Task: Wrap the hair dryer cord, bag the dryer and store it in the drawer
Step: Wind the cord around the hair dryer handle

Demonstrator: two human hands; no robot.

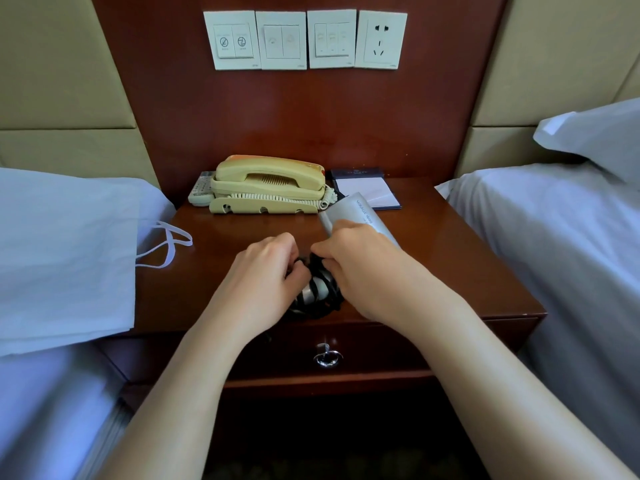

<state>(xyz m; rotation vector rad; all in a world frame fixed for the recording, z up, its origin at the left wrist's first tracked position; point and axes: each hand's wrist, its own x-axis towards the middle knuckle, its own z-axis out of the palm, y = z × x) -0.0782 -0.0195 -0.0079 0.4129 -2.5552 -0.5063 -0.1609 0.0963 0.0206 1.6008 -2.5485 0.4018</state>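
The dryer is silver, with a smooth barrel bearing small dark lettering along its side. Its handle is wound round with the black cord in close, slightly uneven turns, and strips of silver show between the coils. A few looser loops bulge out at the near end of the handle.

The dryer lies on the nightstand, near the front edge and about the middle. The barrel points to the far right, toward the notepad, and the handle points back toward the person. Both hands meet over the handle. The left hand is on its left side, fingers curled in on the cord coils. The right hand comes over from the right, covering the joint of barrel and handle and gripping the dryer there, with its fingertips down on the cord at the far end of the winding. The barrel sticks out beyond the right hand; the wrapped handle shows in the gap between the two hands.

Just below the dryer is the drawer, closed, with a metal ring pull. The white bag lies flat on the left bed, its handles hanging over the nightstand's left edge, apart from the hands. A cream phone and a remote sit at the far side, with switches and a socket on the wall panel above.
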